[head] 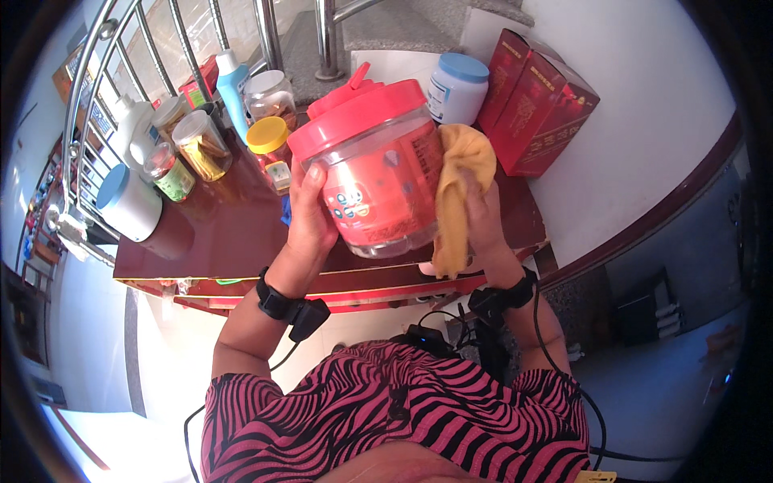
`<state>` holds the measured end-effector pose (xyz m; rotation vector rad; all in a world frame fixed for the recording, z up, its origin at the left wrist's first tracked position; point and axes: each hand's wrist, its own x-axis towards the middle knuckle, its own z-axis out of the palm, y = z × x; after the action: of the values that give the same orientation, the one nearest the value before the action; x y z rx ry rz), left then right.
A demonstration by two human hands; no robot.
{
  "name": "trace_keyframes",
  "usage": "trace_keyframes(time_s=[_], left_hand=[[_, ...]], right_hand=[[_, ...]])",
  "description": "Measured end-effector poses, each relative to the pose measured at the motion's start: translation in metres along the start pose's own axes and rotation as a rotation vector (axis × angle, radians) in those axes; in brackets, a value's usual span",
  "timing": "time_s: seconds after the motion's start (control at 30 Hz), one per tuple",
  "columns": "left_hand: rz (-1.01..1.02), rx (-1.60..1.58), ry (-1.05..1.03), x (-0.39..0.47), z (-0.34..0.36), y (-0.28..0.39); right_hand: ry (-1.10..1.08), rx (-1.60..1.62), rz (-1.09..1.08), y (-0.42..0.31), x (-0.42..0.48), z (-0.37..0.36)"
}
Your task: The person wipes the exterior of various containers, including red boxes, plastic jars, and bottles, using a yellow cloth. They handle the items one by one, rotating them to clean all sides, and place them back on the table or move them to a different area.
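A large clear plastic jar (386,187) with a red wrap-around label and a red handled lid (362,115) is held tilted above the brown cabinet top (241,241). My left hand (311,208) grips its left side, thumb against the wall just under the lid. Bunched in my right hand (483,214) is a yellow cloth (462,181), which lies against the jar's right side and hangs down past its base. The right fingers are partly hidden by the cloth. Behind the left hand stands a yellow-lidded jar (269,148).
Left on the cabinet are a white blue-lidded container (130,202), a green-labelled jar (169,172), a clear jar (202,145) and a light-blue bottle (232,90). Behind right stand a blue-lidded tub (457,90) and red boxes (537,105) by the wall. Metal railings (181,48) border the back left.
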<state>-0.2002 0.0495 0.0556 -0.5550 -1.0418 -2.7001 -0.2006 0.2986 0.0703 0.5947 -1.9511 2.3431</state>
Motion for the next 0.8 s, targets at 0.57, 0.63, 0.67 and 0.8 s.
trace_keyframes(time_s=[0.57, 0.63, 0.67, 0.8], left_hand=[[0.178, 0.121, 0.147, 0.012, 0.014, -0.011], [0.211, 0.072, 0.137, 0.012, 0.02, -0.009], [0.239, 0.069, 0.106, 0.014, 0.024, -0.009], [0.378, 0.128, 0.102, 0.025, 0.033, -0.025]], right_hand=[[0.183, -0.423, -0.436, 0.007, -0.001, 0.029], [0.185, 0.075, -0.172, 0.021, 0.001, 0.029], [0.149, 0.325, -0.019, 0.026, -0.001, 0.03], [0.192, 0.774, 0.117, 0.024, -0.016, 0.061]])
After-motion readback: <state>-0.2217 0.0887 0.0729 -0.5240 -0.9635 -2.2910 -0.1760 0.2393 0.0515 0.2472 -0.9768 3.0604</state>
